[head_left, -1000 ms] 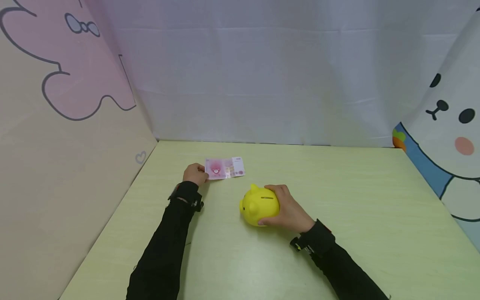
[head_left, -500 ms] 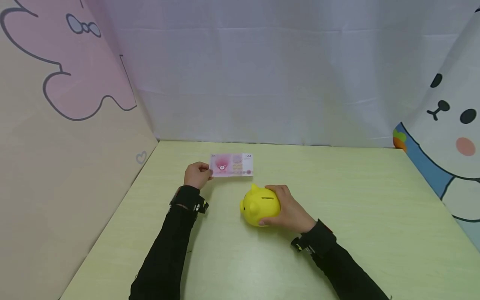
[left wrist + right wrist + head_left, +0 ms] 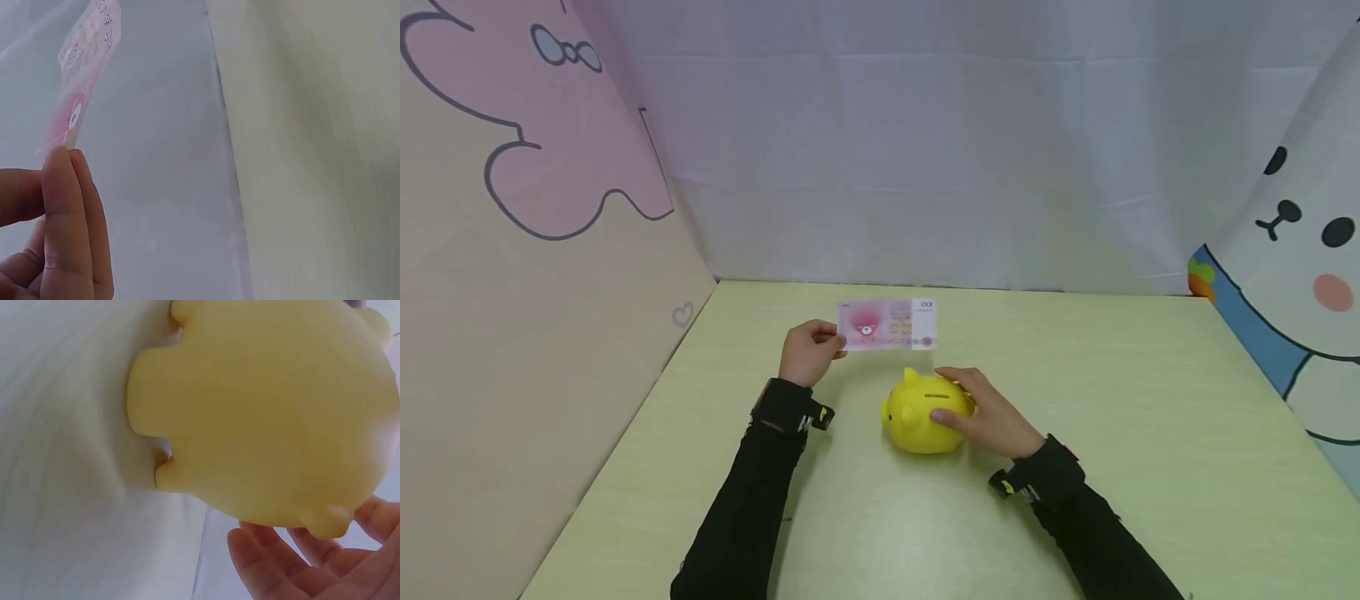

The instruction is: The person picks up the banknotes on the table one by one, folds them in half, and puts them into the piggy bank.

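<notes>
In the head view a yellow pig-shaped piggy bank stands on the table with a slot in its top. My left hand pinches the left end of a pink play banknote between thumb and fingers. It holds the note flat-side toward me, above and behind the piggy bank. My right hand is spread loosely at the piggy bank's rear, thumb toward the near side. In the right wrist view its fingers lie around the tail end; exact contact is unclear. The left wrist view shows the note edge-on above the fingertips.
The pale wooden table reaches back to a white cloth wall. A pink cartoon covers the left side wall. A white cartoon bear is printed on the right one.
My left hand has lifted the banknote and carried it right, turning its face toward me. My right hand has loosened and shifted slightly right, off its grip, while the piggy bank stays in place.
</notes>
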A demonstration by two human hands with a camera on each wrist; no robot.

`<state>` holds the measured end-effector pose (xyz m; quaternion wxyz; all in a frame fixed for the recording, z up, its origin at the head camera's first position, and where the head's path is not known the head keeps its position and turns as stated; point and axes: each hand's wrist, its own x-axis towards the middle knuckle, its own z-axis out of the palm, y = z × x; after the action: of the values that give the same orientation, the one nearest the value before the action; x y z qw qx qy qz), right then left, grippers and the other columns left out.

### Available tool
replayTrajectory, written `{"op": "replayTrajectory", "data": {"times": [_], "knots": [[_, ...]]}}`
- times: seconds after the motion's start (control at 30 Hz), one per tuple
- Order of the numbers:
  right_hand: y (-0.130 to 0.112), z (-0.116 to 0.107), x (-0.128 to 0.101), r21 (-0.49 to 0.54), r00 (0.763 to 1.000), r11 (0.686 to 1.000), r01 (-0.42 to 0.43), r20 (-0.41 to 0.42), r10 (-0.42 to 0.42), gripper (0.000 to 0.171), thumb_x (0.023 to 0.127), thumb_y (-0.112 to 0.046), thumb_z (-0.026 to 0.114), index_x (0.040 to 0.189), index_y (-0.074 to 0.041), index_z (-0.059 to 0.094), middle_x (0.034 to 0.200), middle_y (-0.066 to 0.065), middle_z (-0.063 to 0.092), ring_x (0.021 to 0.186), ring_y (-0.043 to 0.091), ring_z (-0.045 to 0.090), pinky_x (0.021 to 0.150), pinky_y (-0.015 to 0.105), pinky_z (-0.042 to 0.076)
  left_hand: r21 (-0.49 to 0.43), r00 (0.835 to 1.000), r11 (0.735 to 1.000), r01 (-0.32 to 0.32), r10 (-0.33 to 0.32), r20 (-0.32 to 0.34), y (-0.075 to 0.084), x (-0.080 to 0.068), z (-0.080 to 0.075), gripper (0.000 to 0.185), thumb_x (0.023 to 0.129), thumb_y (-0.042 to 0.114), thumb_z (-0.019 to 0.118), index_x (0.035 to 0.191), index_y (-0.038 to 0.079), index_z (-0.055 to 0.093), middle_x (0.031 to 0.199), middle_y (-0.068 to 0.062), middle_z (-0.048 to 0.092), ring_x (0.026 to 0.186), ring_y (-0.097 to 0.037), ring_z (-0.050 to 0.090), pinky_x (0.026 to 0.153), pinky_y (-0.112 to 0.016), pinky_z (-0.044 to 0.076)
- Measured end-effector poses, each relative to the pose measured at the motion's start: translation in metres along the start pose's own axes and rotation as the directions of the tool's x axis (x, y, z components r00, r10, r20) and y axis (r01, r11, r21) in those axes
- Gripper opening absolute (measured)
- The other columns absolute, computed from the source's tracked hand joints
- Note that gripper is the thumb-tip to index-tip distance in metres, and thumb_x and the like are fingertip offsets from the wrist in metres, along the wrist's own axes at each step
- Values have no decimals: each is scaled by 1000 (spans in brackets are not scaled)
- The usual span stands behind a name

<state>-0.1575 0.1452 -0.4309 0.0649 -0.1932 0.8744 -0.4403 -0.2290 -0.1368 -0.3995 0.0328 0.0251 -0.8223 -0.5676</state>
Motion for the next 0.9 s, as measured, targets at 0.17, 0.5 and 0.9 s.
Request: {"op": "replayTrajectory", "data": {"times": [0.17, 0.5, 0.9], "knots": [[2, -8, 1, 81, 996, 997, 19, -91, -12, 65, 95, -32, 64, 148, -6, 37, 142, 23, 47, 128, 39, 49, 106, 56, 42, -22, 999, 999, -46, 46, 19, 8, -7, 5, 20, 91, 3, 64, 108, -7, 66, 95, -22, 66, 70, -11, 68, 76, -33, 60], [-3, -19, 1, 247, 911, 965, 94, -412, 17, 46, 96, -19, 63, 138, -2, 51, 125, 19, 60, 102, 4, 64, 86, 10, 50, -76, 992, 994, -83, 90, 94, 26, -28, 18, 15, 91, 3, 66, 103, -5, 67, 91, -19, 67, 70, -13, 66, 71, -27, 60], [-14, -28, -4, 335, 842, 941, 55, -522, 137, 24, 96, -15, 63, 110, 4, 65, 106, 19, 68, 79, 5, 63, 74, 17, 55, -132, 974, 982, -137, 158, 163, 44, -44, 34, 13, 90, 1, 66, 101, -4, 67, 88, -19, 66, 69, -13, 65, 71, -29, 60]]}}
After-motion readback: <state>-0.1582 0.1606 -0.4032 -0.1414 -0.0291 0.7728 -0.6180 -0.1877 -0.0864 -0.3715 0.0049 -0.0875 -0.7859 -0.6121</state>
